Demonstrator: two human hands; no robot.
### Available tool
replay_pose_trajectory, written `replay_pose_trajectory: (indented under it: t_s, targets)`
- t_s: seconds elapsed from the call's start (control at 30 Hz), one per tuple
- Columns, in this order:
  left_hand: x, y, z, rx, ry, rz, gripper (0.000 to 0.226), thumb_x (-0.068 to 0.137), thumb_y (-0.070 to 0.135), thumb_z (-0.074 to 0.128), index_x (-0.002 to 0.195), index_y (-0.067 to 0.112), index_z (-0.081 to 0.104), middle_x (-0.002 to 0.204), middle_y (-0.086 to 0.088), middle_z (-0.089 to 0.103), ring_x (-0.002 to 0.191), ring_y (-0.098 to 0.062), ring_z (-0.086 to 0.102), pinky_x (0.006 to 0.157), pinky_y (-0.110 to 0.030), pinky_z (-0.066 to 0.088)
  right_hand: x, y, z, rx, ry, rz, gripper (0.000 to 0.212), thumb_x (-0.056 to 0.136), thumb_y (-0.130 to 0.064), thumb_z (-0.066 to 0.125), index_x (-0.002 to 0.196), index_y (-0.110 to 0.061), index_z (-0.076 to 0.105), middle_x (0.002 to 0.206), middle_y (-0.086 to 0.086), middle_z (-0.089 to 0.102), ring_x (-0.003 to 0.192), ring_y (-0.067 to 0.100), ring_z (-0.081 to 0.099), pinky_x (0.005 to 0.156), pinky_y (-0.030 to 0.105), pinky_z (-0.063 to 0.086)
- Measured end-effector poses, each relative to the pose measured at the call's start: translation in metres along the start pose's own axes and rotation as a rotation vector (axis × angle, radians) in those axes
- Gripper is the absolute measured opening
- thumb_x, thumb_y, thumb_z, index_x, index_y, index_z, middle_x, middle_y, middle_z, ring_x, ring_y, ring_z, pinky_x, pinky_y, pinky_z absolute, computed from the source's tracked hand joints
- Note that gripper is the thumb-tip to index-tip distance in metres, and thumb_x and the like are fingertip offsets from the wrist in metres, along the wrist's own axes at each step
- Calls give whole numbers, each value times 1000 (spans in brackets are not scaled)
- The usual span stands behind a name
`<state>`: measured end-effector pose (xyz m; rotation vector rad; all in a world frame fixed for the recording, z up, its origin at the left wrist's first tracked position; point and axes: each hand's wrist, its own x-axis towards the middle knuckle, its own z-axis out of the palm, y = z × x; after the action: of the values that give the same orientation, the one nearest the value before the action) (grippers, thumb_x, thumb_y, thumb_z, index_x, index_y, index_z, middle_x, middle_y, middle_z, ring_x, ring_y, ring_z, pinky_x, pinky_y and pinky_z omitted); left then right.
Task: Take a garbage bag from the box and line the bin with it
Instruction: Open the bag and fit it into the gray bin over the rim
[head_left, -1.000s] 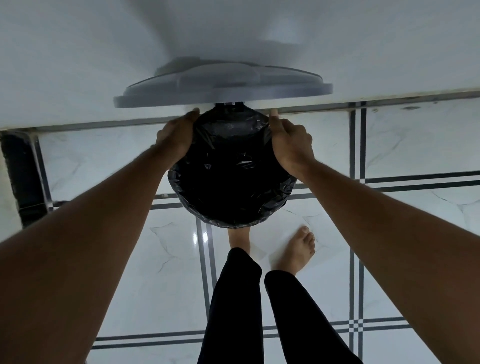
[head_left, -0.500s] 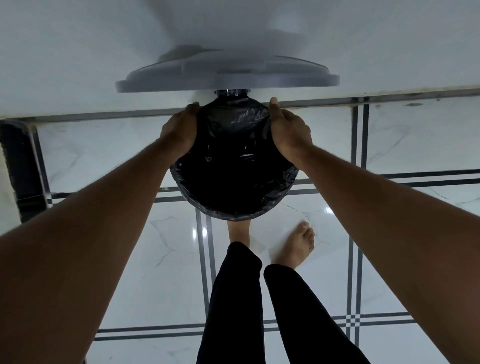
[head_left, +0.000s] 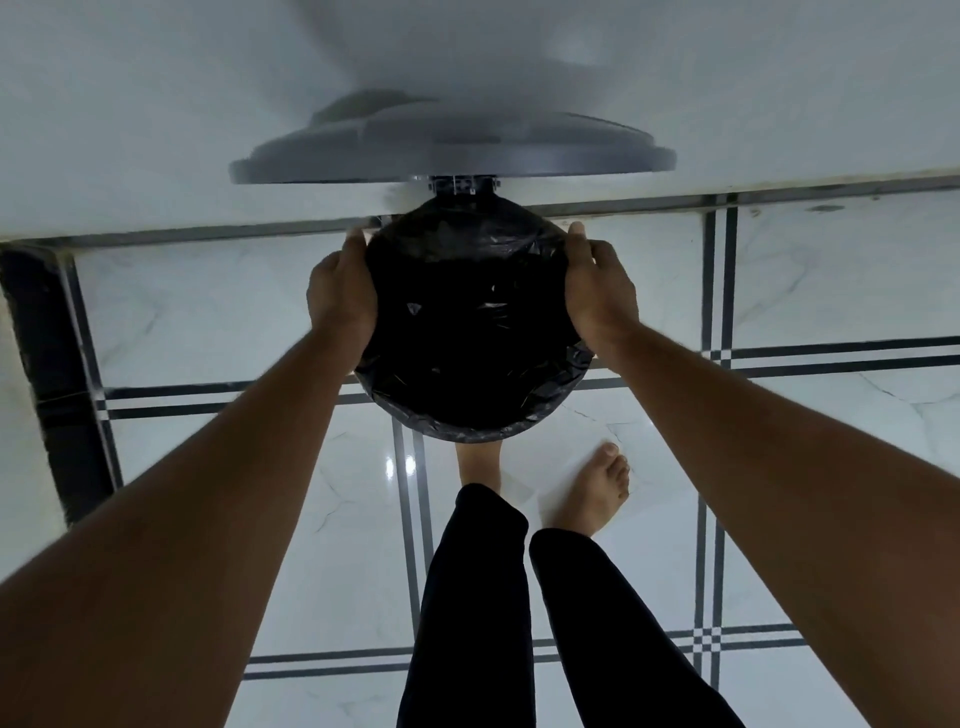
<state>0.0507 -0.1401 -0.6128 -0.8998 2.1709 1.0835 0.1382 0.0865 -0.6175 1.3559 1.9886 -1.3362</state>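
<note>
Two bare hands press the crinkled black plastic garbage bag (head_left: 470, 332) over the round bin's rim: left hand (head_left: 340, 291) on the left side, right hand (head_left: 597, 291) on the right, each grip curled around the bagged edge. Grey round lid (head_left: 452, 150) stands raised behind, against the wall. Bin sits on the white marble-tiled floor (head_left: 208, 322).

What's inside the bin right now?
A black garbage bag lines the bin, its edge folded over the rim. The left hand and right hand press it at the sides. The bin's bottom is too dark to see.
</note>
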Motion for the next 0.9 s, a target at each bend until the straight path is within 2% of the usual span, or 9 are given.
replay_pose_trajectory:
  t_s: [0.07, 0.2, 0.27, 0.33, 0.4, 0.47, 0.63, 0.83, 0.9]
  targets:
    - [-5, -1, -1, -68, 122, 2, 52, 110, 49, 43, 120, 8, 74, 126, -12, 74, 123, -33, 66, 91, -31, 42, -9, 3, -1, 50, 101, 12, 61, 116, -61, 33, 148, -16, 59, 127, 3, 67, 118, 23, 60, 96, 33, 40]
    - [-36, -4, 2, -124, 295, -204, 54, 108, 48, 45, 144, 12, 61, 139, -9, 61, 132, -32, 57, 105, -41, 43, -41, 19, 1, 64, 295, 100, 58, 113, -57, 38, 141, -14, 64, 143, 14, 65, 140, 33, 55, 114, 48, 46]
    - [-57, -11, 1, -289, 237, -456, 63, 102, 54, 44, 152, 16, 53, 139, -4, 58, 126, -33, 58, 103, -46, 45, -56, 25, 2, 131, 307, 218, 60, 112, -60, 38, 144, -16, 63, 146, 11, 64, 138, 32, 55, 112, 50, 47]
    - [-72, -21, -1, -564, 10, -617, 77, 98, 70, 36, 158, 25, 50, 153, -5, 59, 135, -38, 57, 118, -56, 39, -70, 26, 3, 316, 152, 394, 64, 112, -64, 31, 154, -23, 57, 148, 1, 62, 129, 25, 57, 103, 44, 45]
    - [-82, -34, -4, -773, -133, -610, 86, 98, 81, 26, 163, 29, 47, 163, -8, 53, 151, -38, 46, 130, -60, 24, -81, 25, 1, 492, -41, 487, 65, 114, -66, 21, 159, -33, 54, 149, -7, 61, 131, 20, 55, 104, 42, 40]
    - [-89, -45, -11, -804, -79, -591, 90, 102, 80, 20, 168, 21, 39, 165, -4, 51, 158, -26, 40, 132, -52, 16, -83, 26, -1, 534, -103, 498, 68, 115, -68, 16, 161, -34, 53, 160, -4, 58, 148, 23, 51, 119, 44, 36]
    - [-97, -63, -19, -771, 89, -624, 84, 104, 72, 28, 165, 16, 41, 160, -1, 53, 157, -18, 39, 131, -46, 17, -78, 25, -3, 485, 61, 571, 75, 107, -77, 27, 161, -31, 53, 163, 1, 54, 135, 25, 54, 100, 42, 37]
    - [-116, -63, -12, -842, -22, -559, 93, 100, 82, 29, 156, 12, 53, 152, -6, 62, 149, -25, 51, 130, -50, 29, -97, 27, -9, 859, -15, 796, 76, 104, -77, 38, 142, -14, 59, 148, 12, 57, 144, 34, 54, 125, 48, 40]
    - [-114, -68, -13, -913, -22, -540, 99, 97, 85, 30, 157, 10, 52, 151, -8, 63, 146, -28, 54, 129, -51, 33, -106, 24, -7, 955, -43, 847, 86, 101, -80, 39, 151, -13, 59, 154, 14, 59, 148, 36, 53, 127, 49, 35]
